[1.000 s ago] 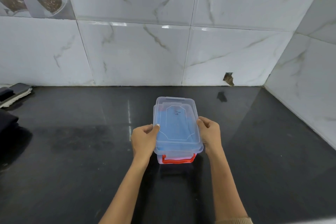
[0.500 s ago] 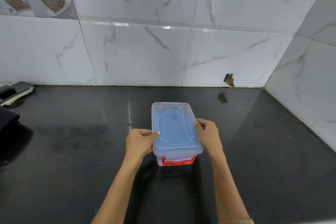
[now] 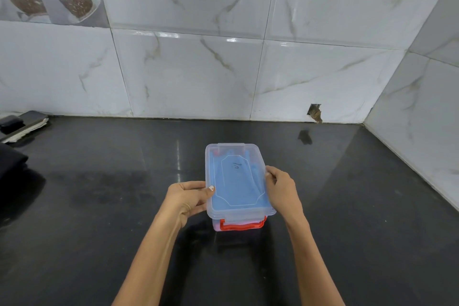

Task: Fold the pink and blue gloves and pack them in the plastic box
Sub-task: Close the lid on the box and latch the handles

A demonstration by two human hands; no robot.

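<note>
Plastic box [image 3: 237, 225] sits on the black counter [image 3: 99, 206], near the middle, just in front of the person. Clear lid [image 3: 236, 181] lies on top, blue glove [image 3: 236, 186] showing through it, pink glove [image 3: 216, 225] visible low at the near end behind the red latch [image 3: 242, 225]. Left hand [image 3: 186, 197] pinches the lid's left edge, thumb on top, fingers curled under. Right hand [image 3: 282, 187] grips the right edge the same way. Step looks like seating the lid; packing seems done. To do it well: square the lid over the rim, press down evenly on both long sides, check no glove is caught at the edge, then flip the red latch up. Far latch can't be made out clearly. Lid looks roughly aligned, fully seated or not, can't tell.
</note>
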